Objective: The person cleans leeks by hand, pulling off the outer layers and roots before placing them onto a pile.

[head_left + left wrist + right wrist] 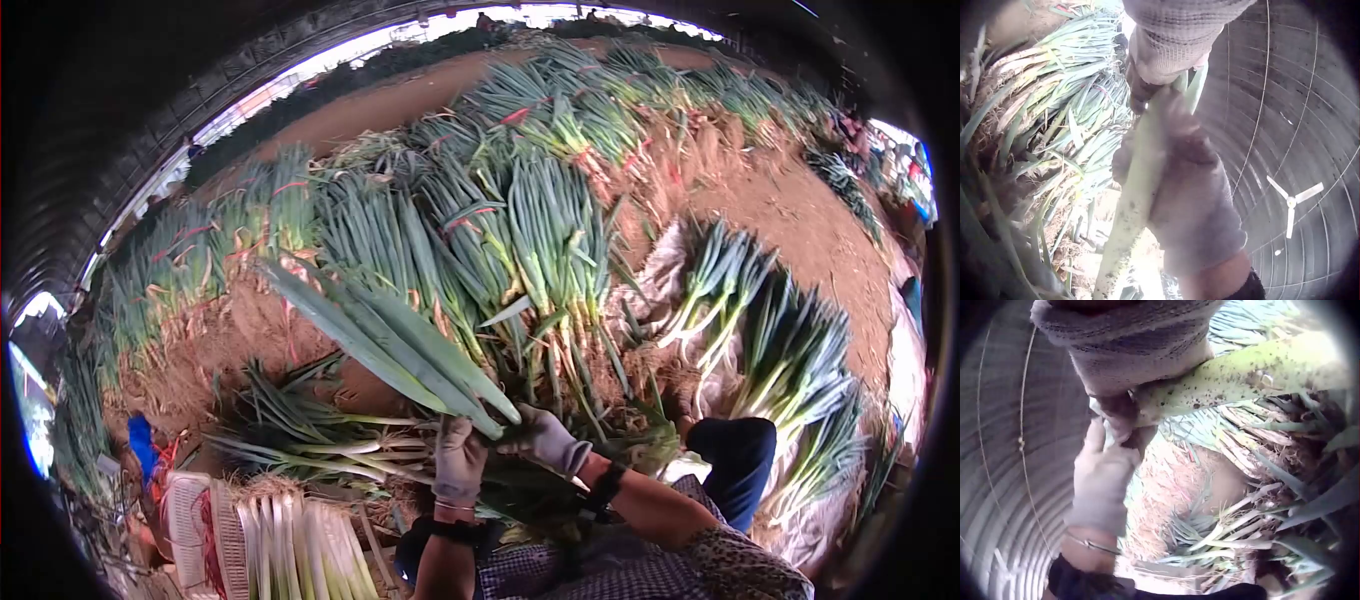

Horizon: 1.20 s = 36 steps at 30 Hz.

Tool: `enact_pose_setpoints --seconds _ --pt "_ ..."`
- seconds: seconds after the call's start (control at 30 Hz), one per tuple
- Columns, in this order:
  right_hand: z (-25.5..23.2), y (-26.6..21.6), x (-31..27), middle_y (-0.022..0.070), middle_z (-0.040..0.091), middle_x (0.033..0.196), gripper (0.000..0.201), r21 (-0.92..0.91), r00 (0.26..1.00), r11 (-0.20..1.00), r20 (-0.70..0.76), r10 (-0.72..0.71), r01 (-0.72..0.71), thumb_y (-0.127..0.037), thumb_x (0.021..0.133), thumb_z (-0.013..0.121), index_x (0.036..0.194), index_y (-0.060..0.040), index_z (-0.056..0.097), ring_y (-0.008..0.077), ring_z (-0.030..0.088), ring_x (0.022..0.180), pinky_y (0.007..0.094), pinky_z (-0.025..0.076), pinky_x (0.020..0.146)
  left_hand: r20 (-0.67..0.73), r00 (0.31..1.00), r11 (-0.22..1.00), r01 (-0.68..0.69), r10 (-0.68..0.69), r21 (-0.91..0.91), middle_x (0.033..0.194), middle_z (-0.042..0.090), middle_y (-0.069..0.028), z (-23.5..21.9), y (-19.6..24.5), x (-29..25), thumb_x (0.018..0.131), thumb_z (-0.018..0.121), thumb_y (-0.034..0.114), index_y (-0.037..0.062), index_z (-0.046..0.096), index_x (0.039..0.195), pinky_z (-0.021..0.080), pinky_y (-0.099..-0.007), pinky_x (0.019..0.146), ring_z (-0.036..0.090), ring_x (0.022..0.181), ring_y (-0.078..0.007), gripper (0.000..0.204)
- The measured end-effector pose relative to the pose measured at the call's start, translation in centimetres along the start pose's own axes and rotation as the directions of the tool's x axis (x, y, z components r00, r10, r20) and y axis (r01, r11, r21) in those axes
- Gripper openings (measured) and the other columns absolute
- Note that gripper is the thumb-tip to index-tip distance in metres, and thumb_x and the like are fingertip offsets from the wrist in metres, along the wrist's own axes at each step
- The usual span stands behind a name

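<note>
Both hands wear pale knitted gloves and hold one large green onion (390,345), its broad dark leaves pointing up and to the left. The left hand (460,462) grips it where the leaves start. Close beside it, the right hand (548,442) has its fingers around the stalk. In the left wrist view the pale, dirt-specked stalk (1124,228) runs down past the right hand (1194,194). The right wrist view shows that stalk (1241,378) coming out from under the right hand (1141,362), with the left hand (1102,481) just below.
Trimmed white-stalked onions (300,545) stand at the lower left beside a white plastic basket (185,525). Loose onions (340,445) lie left of the hands. Tied bundles (560,230) fill the ground ahead, and more onions (790,350) lie on sheeting at the right.
</note>
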State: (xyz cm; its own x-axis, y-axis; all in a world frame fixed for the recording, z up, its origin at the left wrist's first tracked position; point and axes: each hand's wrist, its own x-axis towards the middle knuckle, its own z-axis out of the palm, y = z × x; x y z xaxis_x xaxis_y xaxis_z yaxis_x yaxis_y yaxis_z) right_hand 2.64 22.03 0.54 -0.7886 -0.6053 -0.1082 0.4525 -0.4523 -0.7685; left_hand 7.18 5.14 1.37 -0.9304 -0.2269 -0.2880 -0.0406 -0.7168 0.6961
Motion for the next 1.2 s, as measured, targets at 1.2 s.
enact_pose_setpoints --seconds 1.2 --pt "-5.9 -3.7 -6.7 0.0218 0.064 0.111 0.055 -0.98 0.975 0.122 -0.175 -0.138 -0.159 -0.035 0.086 0.067 0.13 -0.0051 0.051 0.0328 0.064 0.101 0.0389 0.053 0.082 0.018 0.966 0.962 -0.256 0.259 -0.1 0.101 0.062 -0.0112 0.5 2.1 3.6 0.09 0.06 0.002 0.0005 0.051 0.12 0.054 -0.0488 0.09 0.064 0.092 -0.0257 0.032"
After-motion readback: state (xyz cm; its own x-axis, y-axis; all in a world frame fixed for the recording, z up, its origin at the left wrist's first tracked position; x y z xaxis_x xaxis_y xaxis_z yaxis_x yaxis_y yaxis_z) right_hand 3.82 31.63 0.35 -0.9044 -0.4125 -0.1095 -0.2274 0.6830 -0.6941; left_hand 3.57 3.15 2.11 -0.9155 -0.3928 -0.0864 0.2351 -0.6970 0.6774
